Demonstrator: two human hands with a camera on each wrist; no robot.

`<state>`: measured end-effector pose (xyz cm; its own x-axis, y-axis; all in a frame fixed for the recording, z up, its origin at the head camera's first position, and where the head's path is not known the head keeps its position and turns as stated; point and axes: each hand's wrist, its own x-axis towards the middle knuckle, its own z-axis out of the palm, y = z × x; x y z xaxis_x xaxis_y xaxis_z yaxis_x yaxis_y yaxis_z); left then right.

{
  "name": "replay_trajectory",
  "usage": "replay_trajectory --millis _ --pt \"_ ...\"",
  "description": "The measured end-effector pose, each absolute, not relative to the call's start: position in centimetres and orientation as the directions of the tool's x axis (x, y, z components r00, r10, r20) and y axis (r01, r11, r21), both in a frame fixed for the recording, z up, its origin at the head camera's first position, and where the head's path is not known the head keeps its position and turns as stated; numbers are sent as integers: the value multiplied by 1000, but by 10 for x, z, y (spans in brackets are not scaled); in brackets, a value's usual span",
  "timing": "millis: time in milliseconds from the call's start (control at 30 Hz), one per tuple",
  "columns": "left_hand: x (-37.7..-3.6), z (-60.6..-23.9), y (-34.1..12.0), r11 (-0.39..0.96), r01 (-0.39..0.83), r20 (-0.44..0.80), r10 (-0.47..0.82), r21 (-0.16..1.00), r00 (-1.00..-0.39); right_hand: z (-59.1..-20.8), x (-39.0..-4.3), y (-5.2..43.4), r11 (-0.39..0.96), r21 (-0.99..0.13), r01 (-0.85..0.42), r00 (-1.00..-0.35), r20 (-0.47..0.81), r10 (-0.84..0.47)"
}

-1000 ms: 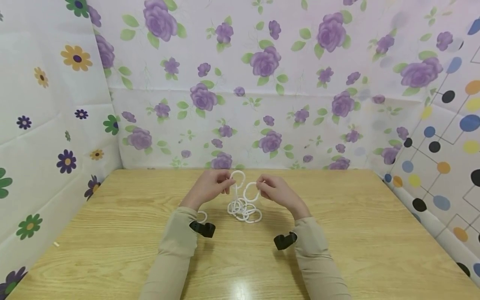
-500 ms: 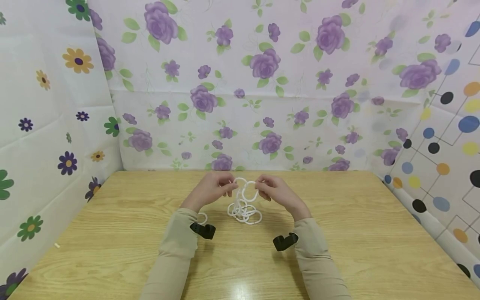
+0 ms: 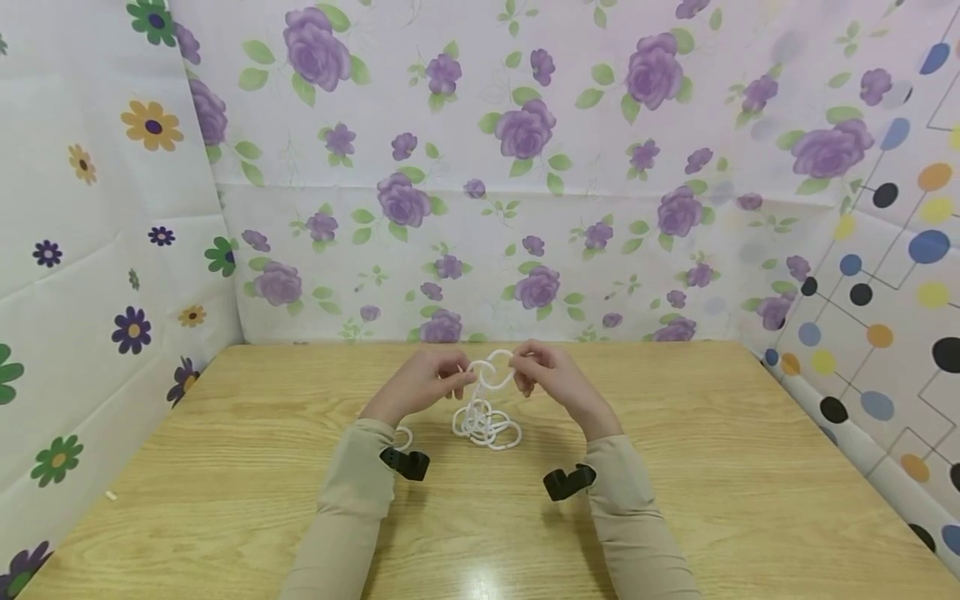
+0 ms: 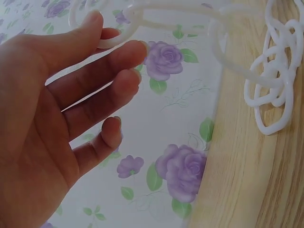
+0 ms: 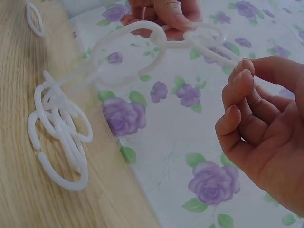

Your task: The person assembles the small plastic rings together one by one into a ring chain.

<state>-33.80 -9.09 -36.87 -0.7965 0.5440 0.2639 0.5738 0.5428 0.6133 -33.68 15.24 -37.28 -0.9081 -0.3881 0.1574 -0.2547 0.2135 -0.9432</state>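
Hanging between both hands above the tabletop, the white ring chain trails into a heap resting on the wood. The left hand pinches one raised ring; the right hand pinches the adjoining ring. A single loose ring lies beside the left sleeve. No legible writing appears.

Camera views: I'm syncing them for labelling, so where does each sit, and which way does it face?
Head: worn on the head, looking forward and down at the table; both hands, sleeves and the ring chain show.
Left wrist: on the left wrist, facing the left hand, which holds a ring.
Right wrist: on the right wrist, facing the right hand pinching a ring.
All views share the chain.
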Motion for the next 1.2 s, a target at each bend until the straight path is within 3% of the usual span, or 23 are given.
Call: replay_trajectory --millis 433,700,833,1033,1200 --pt "-339 -371 -92 561 550 193 571 619 -798 -370 -337 150 138 -968 -211 -915 146 -376" --pt "-336 -364 -107 567 486 51 615 666 -787 -374 -337 146 193 -945 -265 -879 155 -452" --pt "-334 -360 -111 569 466 45 601 677 -798 -377 -335 141 236 -928 -289 -849 134 -512" --pt "-335 -360 -113 557 517 41 653 651 -756 -382 -333 130 272 -902 -335 -816 133 -563" --pt "-334 -355 -122 584 526 51 638 618 -768 -383 -332 121 305 -884 -355 -831 148 -536"
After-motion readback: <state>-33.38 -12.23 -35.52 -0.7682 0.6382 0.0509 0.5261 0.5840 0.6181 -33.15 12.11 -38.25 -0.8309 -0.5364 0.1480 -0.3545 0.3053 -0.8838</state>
